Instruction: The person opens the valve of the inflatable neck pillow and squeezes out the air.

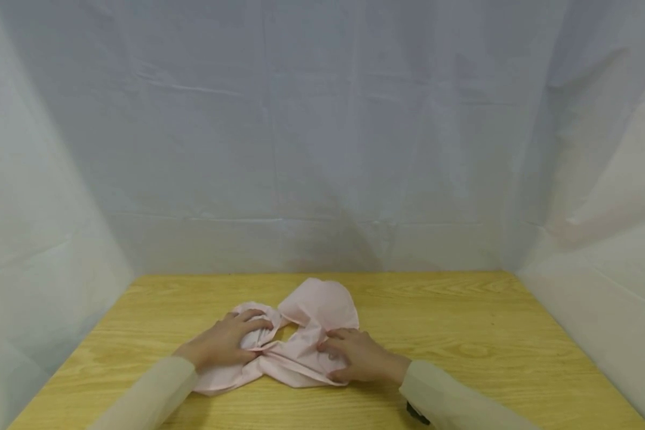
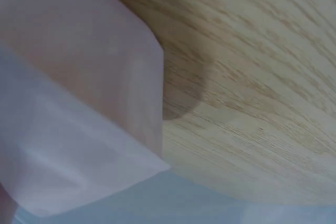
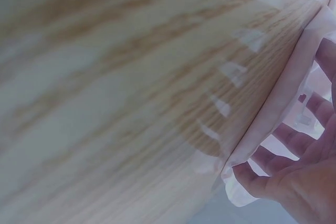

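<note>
A crumpled, thin light-pink cloth [image 1: 322, 304] lies on the wooden table, with folds, a rounded flap at the back and a small gap in its middle where wood shows. My left hand [image 1: 228, 340] rests on its left part, fingers spread over the folds and thumb near the centre. On its right part is my right hand [image 1: 362, 356], with fingers apart and lightly bent. In the right wrist view, the fingertips of the right hand [image 3: 304, 166] touch the cloth [image 3: 278, 106] near its edge. The left wrist view shows a folded corner of the cloth [image 2: 105, 77] and hides most of the left hand.
The table [image 1: 462, 334] has a yellowish wood grain. Pale sheeting [image 1: 322, 149] hangs behind it and along both sides, close to the table edges. A small dark object [image 1: 417, 413] shows under the right sleeve [image 1: 451, 397].
</note>
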The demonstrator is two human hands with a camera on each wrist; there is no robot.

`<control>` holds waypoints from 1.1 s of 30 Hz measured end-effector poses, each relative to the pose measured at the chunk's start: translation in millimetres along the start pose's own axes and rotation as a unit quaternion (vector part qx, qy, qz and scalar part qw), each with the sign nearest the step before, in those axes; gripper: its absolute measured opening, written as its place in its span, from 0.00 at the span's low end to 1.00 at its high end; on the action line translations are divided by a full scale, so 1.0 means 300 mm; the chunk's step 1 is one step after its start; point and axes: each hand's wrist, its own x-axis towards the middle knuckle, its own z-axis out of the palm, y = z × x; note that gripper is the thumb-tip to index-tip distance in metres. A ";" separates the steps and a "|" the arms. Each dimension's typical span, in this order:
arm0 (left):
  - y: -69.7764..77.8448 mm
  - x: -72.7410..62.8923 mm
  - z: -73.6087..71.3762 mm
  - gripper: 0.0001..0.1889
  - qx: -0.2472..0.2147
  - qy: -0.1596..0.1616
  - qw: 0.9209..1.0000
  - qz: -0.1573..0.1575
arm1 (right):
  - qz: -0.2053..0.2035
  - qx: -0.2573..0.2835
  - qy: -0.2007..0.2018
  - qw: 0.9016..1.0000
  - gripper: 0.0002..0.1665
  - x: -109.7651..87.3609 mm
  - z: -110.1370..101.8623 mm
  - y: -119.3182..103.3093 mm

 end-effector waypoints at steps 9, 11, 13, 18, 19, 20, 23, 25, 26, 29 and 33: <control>-0.014 -0.026 0.003 0.36 -0.015 0.067 0.998 -0.002 | 0.002 -0.001 -0.004 1.000 0.29 0.000 -0.005 -0.003; -0.014 -0.032 -0.002 0.36 -0.006 0.079 0.997 0.000 | 0.002 -0.001 -0.004 1.000 0.29 0.001 -0.005 -0.002; -0.015 -0.040 -0.008 0.35 0.000 0.082 0.997 -0.001 | 0.002 -0.002 -0.005 1.000 0.29 0.000 -0.005 -0.002; -0.013 -0.064 -0.033 0.35 -0.015 0.075 0.997 0.000 | 0.002 -0.001 -0.005 1.000 0.29 0.000 -0.002 -0.001; -0.011 -0.070 -0.039 0.35 -0.016 0.073 0.997 0.000 | 0.003 -0.001 -0.005 1.000 0.29 0.000 -0.002 0.000; -0.009 -0.076 -0.046 0.35 -0.017 0.069 0.997 0.000 | 0.003 -0.001 -0.005 1.000 0.29 0.000 -0.001 0.001; -0.009 -0.097 -0.066 0.38 -0.007 0.051 0.999 -0.009 | 0.003 0.000 -0.006 1.000 0.29 0.001 -0.001 0.001; -0.011 -0.114 -0.078 0.43 0.004 0.031 0.999 -0.012 | 0.004 0.000 -0.007 1.000 0.29 0.001 -0.002 0.000; -0.013 -0.122 -0.083 0.45 0.003 0.017 1.000 -0.014 | 0.004 0.002 -0.007 1.000 0.29 0.000 -0.003 -0.001; -0.021 -0.141 -0.086 0.53 -0.007 -0.016 1.000 -0.011 | 0.006 0.001 -0.007 1.000 0.29 -0.001 -0.003 -0.002; -0.037 -0.154 -0.066 0.58 -0.023 -0.014 1.000 0.003 | 0.004 0.003 -0.003 1.000 0.28 -0.002 -0.003 -0.002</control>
